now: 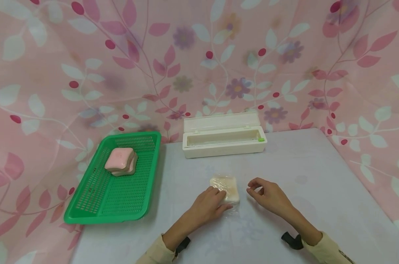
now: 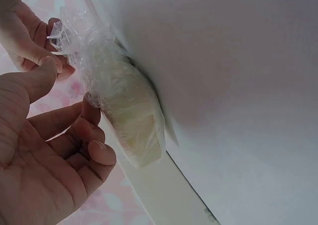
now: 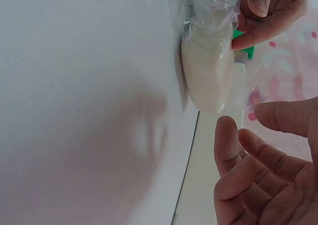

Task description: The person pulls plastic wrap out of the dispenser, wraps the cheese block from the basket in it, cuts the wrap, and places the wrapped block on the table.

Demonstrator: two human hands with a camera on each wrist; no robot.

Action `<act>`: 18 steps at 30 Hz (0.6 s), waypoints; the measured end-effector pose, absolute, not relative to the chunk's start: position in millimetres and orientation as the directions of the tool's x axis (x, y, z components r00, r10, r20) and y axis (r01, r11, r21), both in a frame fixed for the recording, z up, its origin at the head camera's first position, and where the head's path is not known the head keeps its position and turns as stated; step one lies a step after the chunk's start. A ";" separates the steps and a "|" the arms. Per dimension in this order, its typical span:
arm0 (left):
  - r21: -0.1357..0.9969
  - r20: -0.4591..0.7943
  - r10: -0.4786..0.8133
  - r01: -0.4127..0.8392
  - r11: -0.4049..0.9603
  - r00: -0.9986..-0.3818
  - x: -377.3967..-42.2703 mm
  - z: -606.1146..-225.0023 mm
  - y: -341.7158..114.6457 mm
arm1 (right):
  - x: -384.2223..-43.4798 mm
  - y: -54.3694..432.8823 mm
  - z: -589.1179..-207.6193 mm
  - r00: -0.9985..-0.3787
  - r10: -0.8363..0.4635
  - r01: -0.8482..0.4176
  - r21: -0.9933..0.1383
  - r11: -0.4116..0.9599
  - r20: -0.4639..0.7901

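A cream, square block (image 1: pixel 231 189) wrapped in clear cling film lies on the white table in front of me. My left hand (image 1: pixel 206 206) rests against its left side, fingertips touching the film. Seen from the left wrist, the fingers of this hand (image 2: pixel 59 150) bend loosely and the thumb stands apart from them. Crumpled film (image 2: pixel 84 41) bunches at one end of the block. My right hand (image 1: pixel 268 195) hovers just right of the block, apart from it in the head view, with loosely bent fingers and nothing held, as the right wrist view also shows.
Behind the block stands a long white cling-film dispenser (image 1: pixel 224 150), lid raised, with a green slider (image 1: pixel 261 139) at its right end. To the left is a green basket (image 1: pixel 154 170) holding stacked pink-topped square blocks (image 1: pixel 120 158). A floral curtain (image 1: pixel 199 66) hangs behind.
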State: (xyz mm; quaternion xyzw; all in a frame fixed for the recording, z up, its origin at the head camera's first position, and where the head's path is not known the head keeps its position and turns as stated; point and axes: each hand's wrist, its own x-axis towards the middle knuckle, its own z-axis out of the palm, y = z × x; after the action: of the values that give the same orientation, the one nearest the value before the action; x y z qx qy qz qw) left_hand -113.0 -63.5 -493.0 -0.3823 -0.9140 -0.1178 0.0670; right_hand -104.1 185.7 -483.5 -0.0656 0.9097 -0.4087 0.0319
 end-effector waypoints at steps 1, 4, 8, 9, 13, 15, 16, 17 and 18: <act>0.174 0.203 0.681 0.710 0.682 -0.704 -112.7 -493.4 -63.4 | -104.0 185.6 -483.6 -0.989 -0.147 -0.093 -0.748 0.657 -0.006; 0.213 0.183 0.683 0.707 0.675 -0.707 -111.5 -493.6 -63.9 | -103.9 185.3 -483.7 -0.989 -0.148 -0.091 -0.749 0.656 -0.010; 0.249 0.179 0.688 0.709 0.660 -0.704 -110.5 -493.4 -67.4 | -104.3 184.6 -484.6 -0.987 -0.157 -0.096 -0.750 0.654 -0.010; 0.246 0.182 0.688 0.710 0.660 -0.703 -110.6 -493.5 -68.9 | -104.3 184.5 -485.0 -0.986 -0.164 -0.100 -0.752 0.651 -0.010; 0.225 0.186 0.702 0.726 0.650 -0.687 -112.3 -494.0 -76.4 | -103.8 184.5 -486.9 -0.972 -0.236 -0.145 -0.771 0.621 -0.007; 0.198 0.182 0.723 0.745 0.637 -0.667 -113.1 -494.2 -80.6 | -102.9 184.8 -488.2 -0.955 -0.296 -0.185 -0.779 0.599 -0.001; 0.189 0.178 0.734 0.755 0.628 -0.656 -113.2 -494.5 -82.7 | -102.3 185.1 -488.9 -0.943 -0.332 -0.212 -0.781 0.588 0.007; 0.176 0.175 0.744 0.764 0.621 -0.645 -113.1 -494.5 -84.7 | -101.5 185.3 -489.6 -0.930 -0.368 -0.242 -0.778 0.579 0.015; 0.168 0.166 0.753 0.771 0.614 -0.636 -112.5 -494.4 -86.6 | -100.8 185.4 -490.4 -0.915 -0.402 -0.272 -0.774 0.571 0.025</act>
State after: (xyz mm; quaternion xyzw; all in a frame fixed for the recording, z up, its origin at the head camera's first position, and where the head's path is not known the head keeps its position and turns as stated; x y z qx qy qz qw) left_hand -112.5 -86.6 -494.4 -0.4246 -0.8975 -0.1124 0.0393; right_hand -100.8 185.4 -490.4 -0.1909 0.8830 -0.4219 0.0769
